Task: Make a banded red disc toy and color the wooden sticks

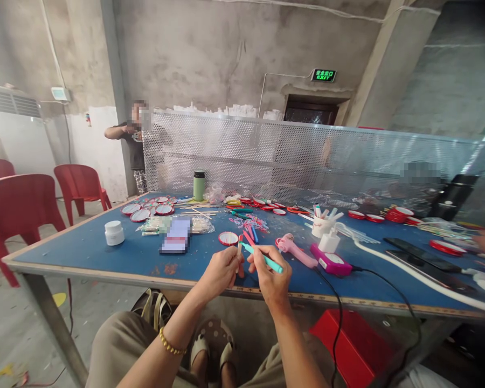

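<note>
Near the table's front edge, my left hand (223,268) is closed on a small thin stick (240,247) with a red top, held upright. My right hand (271,274) grips a teal marker (269,261), its tip pointing left at the upper part of the stick. Just behind the hands lie a round red-rimmed disc (228,238) and red and blue pens (254,233). A pink glue gun (297,251) rests to the right of my right hand.
On the blue table (121,268) are a phone (177,235), a white jar (113,233), a green bottle (199,186), a cup of markers (322,225), a purple box (331,261) with cables, and several red-rimmed discs. A person (135,148) stands behind, left.
</note>
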`<state>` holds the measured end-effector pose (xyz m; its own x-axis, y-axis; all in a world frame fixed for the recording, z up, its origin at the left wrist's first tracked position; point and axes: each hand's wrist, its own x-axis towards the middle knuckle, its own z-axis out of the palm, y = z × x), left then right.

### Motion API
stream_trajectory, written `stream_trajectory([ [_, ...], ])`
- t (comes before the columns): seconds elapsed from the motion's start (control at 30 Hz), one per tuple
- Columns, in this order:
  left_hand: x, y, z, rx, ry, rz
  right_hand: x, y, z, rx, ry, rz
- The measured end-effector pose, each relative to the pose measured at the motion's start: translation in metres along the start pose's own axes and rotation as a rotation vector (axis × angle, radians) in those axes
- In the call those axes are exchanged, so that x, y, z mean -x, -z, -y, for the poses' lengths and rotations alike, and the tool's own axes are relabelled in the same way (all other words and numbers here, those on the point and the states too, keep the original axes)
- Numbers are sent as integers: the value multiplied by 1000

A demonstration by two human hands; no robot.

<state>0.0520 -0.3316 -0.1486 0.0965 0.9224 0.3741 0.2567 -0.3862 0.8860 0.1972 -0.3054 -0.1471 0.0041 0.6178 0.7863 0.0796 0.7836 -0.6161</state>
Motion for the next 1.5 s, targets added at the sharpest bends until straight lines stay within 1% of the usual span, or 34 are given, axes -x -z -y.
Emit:
stream_trajectory([
  [0.13,0,0,0,-4,0,1,1,0,-1,3,-3,-11],
  [0.53,0,0,-1,-6,1,4,0,0,0,21,2,16],
  [0.8,-1,1,0,3,7,13,1,0,3,37,-17,-11],
  [1.23,1,1,-3,-11,-2,4,1,0,1,32,-11,10],
  [1.5,-1,2,-3,5,9,7,1,0,2,26,-23,-17],
])
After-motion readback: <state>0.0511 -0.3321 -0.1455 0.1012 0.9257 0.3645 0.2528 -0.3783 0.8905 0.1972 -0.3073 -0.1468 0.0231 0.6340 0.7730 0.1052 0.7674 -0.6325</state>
